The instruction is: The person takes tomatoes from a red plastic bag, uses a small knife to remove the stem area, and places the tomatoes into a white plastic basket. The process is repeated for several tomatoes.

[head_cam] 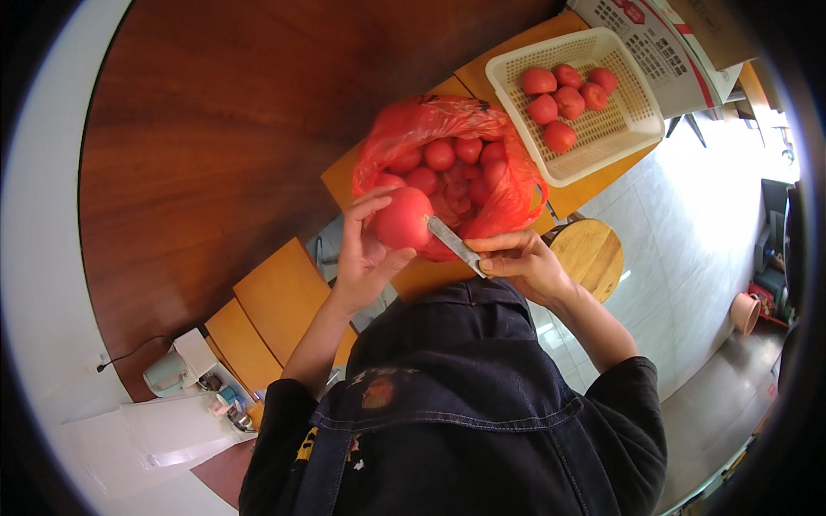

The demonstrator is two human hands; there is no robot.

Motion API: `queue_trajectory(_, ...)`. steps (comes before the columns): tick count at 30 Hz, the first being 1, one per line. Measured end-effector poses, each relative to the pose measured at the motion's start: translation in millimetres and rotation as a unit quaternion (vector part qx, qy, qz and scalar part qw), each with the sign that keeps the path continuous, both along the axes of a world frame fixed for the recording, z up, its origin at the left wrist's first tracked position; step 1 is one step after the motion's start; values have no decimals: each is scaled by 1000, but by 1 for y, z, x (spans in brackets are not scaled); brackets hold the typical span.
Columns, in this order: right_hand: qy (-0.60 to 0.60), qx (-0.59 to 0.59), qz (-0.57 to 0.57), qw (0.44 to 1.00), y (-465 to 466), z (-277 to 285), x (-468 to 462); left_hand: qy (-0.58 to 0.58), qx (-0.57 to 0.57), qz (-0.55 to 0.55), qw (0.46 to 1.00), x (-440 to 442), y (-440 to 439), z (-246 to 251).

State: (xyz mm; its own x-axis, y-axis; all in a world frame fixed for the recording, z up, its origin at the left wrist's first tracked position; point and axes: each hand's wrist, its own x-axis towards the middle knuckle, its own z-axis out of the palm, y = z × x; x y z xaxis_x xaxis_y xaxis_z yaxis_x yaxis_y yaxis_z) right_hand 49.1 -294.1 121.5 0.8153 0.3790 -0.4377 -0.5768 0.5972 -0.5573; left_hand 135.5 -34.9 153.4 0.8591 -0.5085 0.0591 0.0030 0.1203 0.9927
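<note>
My left hand (368, 255) holds a large red tomato (403, 218) with its stem end turned to the right. Between the thumb and fingers of my right hand (516, 258) is a flat grey metal blade (455, 245), its far end touching the tomato at the stem spot. Behind both hands, a red plastic bag (426, 119) lies open on the wooden table, with several tomatoes (440, 155) inside. A cream plastic basket (555, 177) beyond it on the right holds several more tomatoes (569, 103). The bag's lower part is partly hidden by my hands.
Cardboard boxes (671, 64) stand behind the basket. A round wooden stool (587, 258) is right of the table, on the tiled floor. At the left are further wooden tabletops (284, 303), and a light green container (164, 374) near small items. A pink bucket (745, 313) sits far right.
</note>
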Motion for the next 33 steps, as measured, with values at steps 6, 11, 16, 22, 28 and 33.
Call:
queue_trajectory(6, 96, 158, -12, 983, 15, -8, -7, -178, 95, 47, 978, 1, -6, -6)
queue_trajectory(11, 108, 229, 4, 967, 24, -10, -12, -400, 236, 59, 884, 5, 1, -11)
queue_trajectory(16, 118, 358, 18, 926, 40, -17, -11, -573, 231, 44, 785, 24, 9, -26)
queue_trajectory(22, 130, 370, -42, 919, 50, -37, -9, -407, 250, 143, 867, 16, 3, -44)
queue_trajectory(28, 59, -135, -73, 986, 36, -80, 11, -251, 269, 186, 911, 24, -23, -43)
queue_trajectory(33, -294, -696, -4, 655, 33, -89, -10, -301, 240, 81, 919, 69, -102, -53)
